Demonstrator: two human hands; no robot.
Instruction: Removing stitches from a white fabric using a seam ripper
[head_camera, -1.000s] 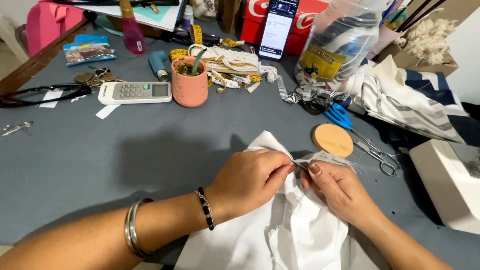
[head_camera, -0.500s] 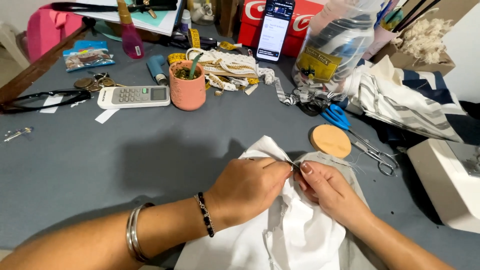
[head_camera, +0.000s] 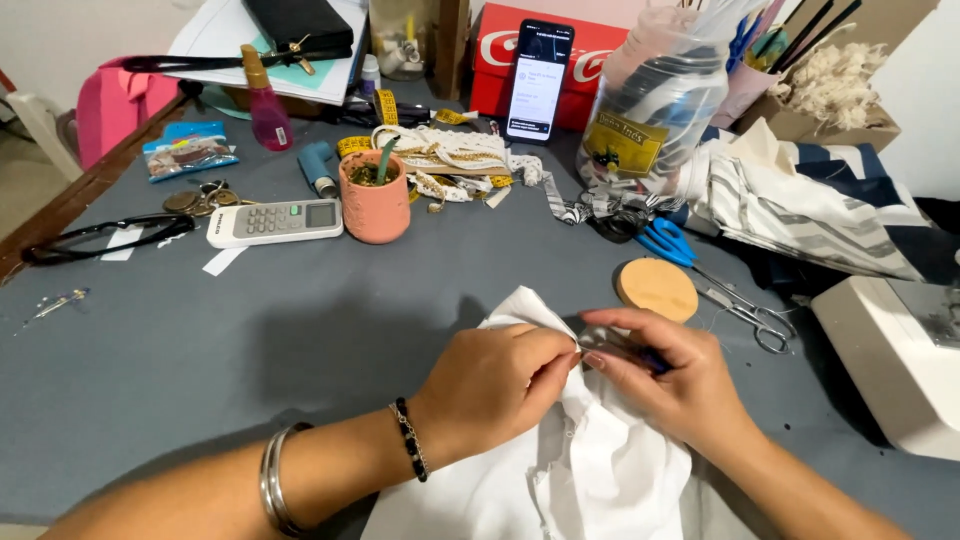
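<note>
far left on the grey surface (head_camera: 200, 340) lie black glasses (head_camera: 100, 238) and a white remote control (head_camera: 274, 222), with a pink pot (head_camera: 375, 198) holding a small plant just right of it. nearer the camera, the left hand (head_camera: 495, 385) rests on the white cloth (head_camera: 580, 470), its grip pressed together, pinching the cloth's upper edge. touching it fingertip to fingertip, the right hand (head_camera: 675, 380) pinches the same edge, with something dark blue tucked under its fingers, too hidden to tell. the cloth lies bunched at the near middle of the surface. just beyond sits a round cork lid (head_camera: 656, 289), then blue-handled scissors (head_camera: 700, 268), and a white machine (head_camera: 895, 355) at far right.
</note>
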